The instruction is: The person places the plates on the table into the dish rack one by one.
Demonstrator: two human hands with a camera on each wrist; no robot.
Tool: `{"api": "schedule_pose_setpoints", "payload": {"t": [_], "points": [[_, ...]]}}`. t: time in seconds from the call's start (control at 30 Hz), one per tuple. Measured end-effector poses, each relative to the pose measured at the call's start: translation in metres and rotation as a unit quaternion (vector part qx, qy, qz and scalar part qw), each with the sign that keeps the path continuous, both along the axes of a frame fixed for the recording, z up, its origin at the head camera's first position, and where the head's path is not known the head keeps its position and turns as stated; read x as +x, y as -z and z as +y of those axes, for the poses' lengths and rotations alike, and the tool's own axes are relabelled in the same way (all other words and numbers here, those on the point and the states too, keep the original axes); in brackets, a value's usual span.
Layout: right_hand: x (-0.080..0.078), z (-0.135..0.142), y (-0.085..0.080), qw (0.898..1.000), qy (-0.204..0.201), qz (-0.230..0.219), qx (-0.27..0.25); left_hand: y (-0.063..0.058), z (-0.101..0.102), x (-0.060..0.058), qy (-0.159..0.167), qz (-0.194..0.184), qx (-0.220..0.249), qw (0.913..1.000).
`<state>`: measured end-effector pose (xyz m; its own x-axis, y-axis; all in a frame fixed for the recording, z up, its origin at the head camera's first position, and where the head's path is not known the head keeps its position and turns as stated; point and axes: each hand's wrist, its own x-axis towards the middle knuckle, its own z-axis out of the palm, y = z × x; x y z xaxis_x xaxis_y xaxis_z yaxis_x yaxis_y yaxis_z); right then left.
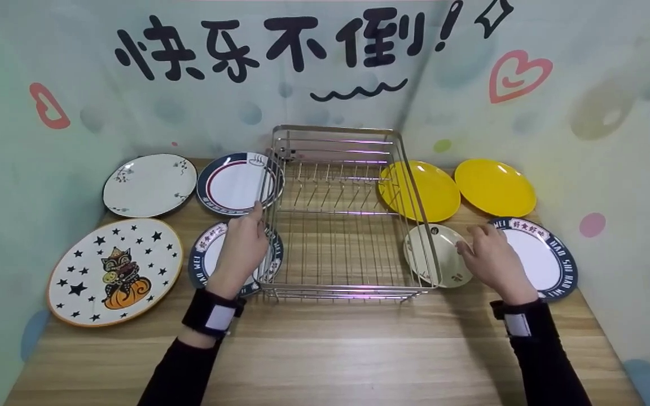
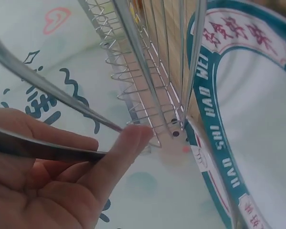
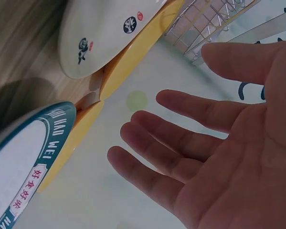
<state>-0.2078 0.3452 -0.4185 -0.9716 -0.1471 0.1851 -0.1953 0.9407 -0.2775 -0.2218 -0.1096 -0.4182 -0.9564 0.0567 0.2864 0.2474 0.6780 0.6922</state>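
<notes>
A metal wire dish rack (image 1: 336, 290) stands in the middle of the wooden table. At its left side, my left hand (image 1: 240, 245) pinches the flat top rim (image 2: 47, 148) between thumb and fingers. Under that hand lies a blue-rimmed white plate (image 1: 203, 265). My right hand (image 1: 491, 259) is held in the air with fingers spread and nothing in it, as the right wrist view shows. It hovers between a small cream plate (image 1: 446, 254), partly behind the rack's right side, and another blue-rimmed plate (image 1: 534, 259).
Behind on the right lie two yellow plates (image 1: 438, 194), (image 1: 494, 189). To the left are a floral white plate (image 1: 150, 186), a dark-rimmed plate (image 1: 235, 186) and a large plate with a cat and pumpkin (image 1: 82, 265). A printed cloth (image 1: 325, 107) hangs behind the table (image 1: 330, 349).
</notes>
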Motion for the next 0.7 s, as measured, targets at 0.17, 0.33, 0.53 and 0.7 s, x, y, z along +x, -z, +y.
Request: {"api": "schedule_pose_setpoints", "payload": {"t": [0.17,0.33,0.53,0.7], "points": [[-0.005,0.004,0.003,1.000,0.009,-0.012,-0.025,0.001,0.001,0.001,-0.001,0.011,-0.005,0.9999],[-0.012,0.010,-0.002,0.999,0.022,-0.014,-0.042,0.001,0.001,0.001,-0.003,0.016,-0.004,0.9999],[-0.019,0.018,-0.008,0.997,0.038,-0.013,-0.072,0.001,0.001,0.000,-0.005,0.010,-0.008,0.9999],[-0.028,0.023,-0.005,0.996,0.039,-0.004,-0.076,0.000,0.002,0.000,-0.004,0.010,-0.009,0.9999]]}}
